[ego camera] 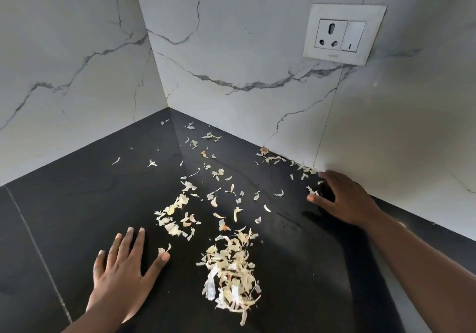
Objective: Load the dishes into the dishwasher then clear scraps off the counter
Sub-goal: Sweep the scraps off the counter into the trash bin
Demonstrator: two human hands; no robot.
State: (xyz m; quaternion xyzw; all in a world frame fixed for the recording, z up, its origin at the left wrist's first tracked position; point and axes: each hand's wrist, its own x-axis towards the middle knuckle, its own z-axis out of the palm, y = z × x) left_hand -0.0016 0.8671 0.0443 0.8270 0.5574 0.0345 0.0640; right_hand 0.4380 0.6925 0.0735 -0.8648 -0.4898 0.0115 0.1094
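Scrap-clearing stage, head view. No dishes and no dishwasher are shown, so the loading step cannot be assessed; the clearing step is judged to be partly done. A gathered heap of scraps (231,271) is seen near the middle of the dark desk (77,204), while a smaller cluster (175,219) lies just left of and beyond it, and loose flakes (206,137) are spread back toward the far corner. A further line of peelings (296,164) is lodged along the foot of the marble wall (257,49) on the right. These outlying pieces are left to be swept in, and the whole heap is left to be removed.

The scraps are seen as thin, pale, papery strips and flakes, cream to yellowish, curled and light; they are judged likely to scatter if moved abruptly.

The left hand (123,276) is laid flat on the desk, left of the heap, fingers spread and nothing held. The right hand (345,198) is placed at the wall base, fingers extended onto the desk beside the wall-side peelings, its grip apart and empty.

A socket plate (343,34) is fixed on the wall above.
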